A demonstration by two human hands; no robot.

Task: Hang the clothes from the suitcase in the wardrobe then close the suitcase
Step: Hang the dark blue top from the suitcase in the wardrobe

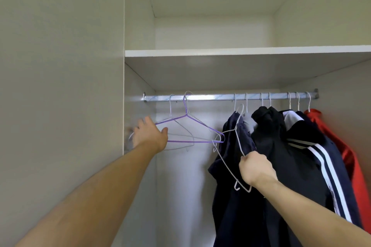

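I face an open wardrobe with a metal rail (212, 97) under a shelf. A purple hanger (197, 122) and a white bare hanger (180, 137) hang at the rail's left. My left hand (149, 135) reaches to the left end of these hangers, fingers spread and blurred. My right hand (256, 167) grips a loose white wire hanger (230, 152), held tilted off the rail in front of a dark navy shirt (228, 166). The suitcase is out of view.
On the rail's right half hang a black garment (277, 138), a navy jacket with white stripes (321, 158) and a red garment (349, 156). A white shelf (241, 53) spans above. The wardrobe's left side panel (60, 86) stands close by my left arm.
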